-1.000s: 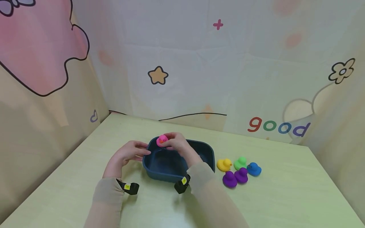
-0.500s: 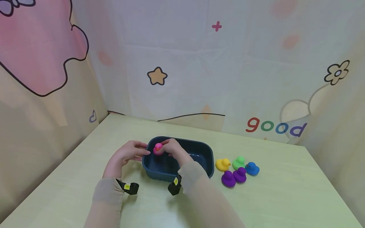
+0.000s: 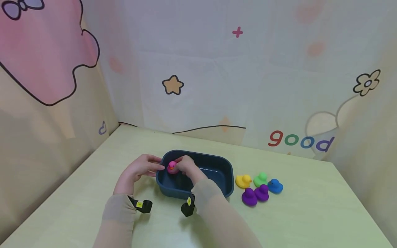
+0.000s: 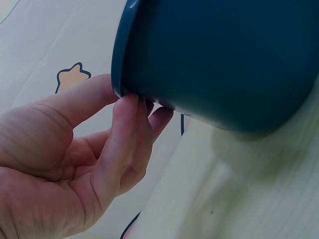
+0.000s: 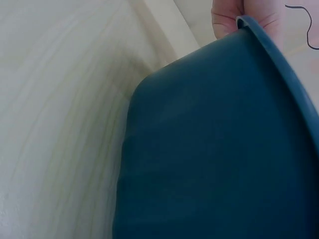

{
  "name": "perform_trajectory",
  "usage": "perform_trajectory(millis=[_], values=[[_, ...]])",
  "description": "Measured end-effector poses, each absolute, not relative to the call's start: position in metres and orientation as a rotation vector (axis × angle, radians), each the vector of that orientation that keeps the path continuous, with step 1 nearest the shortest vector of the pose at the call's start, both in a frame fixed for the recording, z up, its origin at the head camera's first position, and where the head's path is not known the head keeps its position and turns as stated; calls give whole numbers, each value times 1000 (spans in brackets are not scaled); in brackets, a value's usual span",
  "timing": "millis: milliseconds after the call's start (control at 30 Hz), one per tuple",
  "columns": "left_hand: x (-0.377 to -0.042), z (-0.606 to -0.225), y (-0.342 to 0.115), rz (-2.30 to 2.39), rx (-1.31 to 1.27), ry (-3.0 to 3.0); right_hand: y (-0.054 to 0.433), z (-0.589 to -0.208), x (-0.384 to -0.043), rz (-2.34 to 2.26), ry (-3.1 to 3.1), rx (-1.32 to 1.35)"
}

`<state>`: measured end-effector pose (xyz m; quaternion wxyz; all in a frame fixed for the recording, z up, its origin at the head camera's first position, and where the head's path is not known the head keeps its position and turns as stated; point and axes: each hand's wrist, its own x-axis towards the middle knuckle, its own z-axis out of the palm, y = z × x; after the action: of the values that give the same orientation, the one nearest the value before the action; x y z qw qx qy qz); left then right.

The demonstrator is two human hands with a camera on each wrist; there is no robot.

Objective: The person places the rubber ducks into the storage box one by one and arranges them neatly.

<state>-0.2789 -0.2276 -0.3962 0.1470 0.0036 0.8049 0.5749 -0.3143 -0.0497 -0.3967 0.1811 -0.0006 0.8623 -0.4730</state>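
Observation:
A dark blue plastic basin [image 3: 214, 174] with rounded corners sits mid-table. Down inside its left end, my right hand [image 3: 187, 167] pinches a pink rubber duck [image 3: 171, 168]; whether the duck touches the bottom I cannot tell. My left hand [image 3: 144, 167] holds the basin's left end. In the left wrist view the left hand's thumb reaches the rim and its other fingers [image 4: 122, 129] lie against the outer wall. Only the near wall of the basin [image 5: 209, 139] and part of the left hand [image 5: 239, 17] show in the right wrist view, which hides the duck and right hand.
Right of the basin stand several rubber ducks: yellow [image 3: 243, 181], green [image 3: 261, 179], blue [image 3: 275, 186] and two purple ones, one in front [image 3: 249, 197] and one beside it [image 3: 262, 193]. A printed curtain [image 3: 198, 86] hangs behind the table [image 3: 297, 213].
My right hand has lowered the pink duck from the basin's back rim down into its left end, moving slightly left and nearer. The left hand has stayed at the basin's left end.

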Motion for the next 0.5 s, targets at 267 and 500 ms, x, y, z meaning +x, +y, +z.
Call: perform_trajectory(millis=[267,500], values=[[-279,-395,-227,1654,-4,2312,-50,-398,-315,-1311,2436,-16],[-278,-395,-226,1643,-6,2318,-51,-399,-315,-1305,2436,-31]])
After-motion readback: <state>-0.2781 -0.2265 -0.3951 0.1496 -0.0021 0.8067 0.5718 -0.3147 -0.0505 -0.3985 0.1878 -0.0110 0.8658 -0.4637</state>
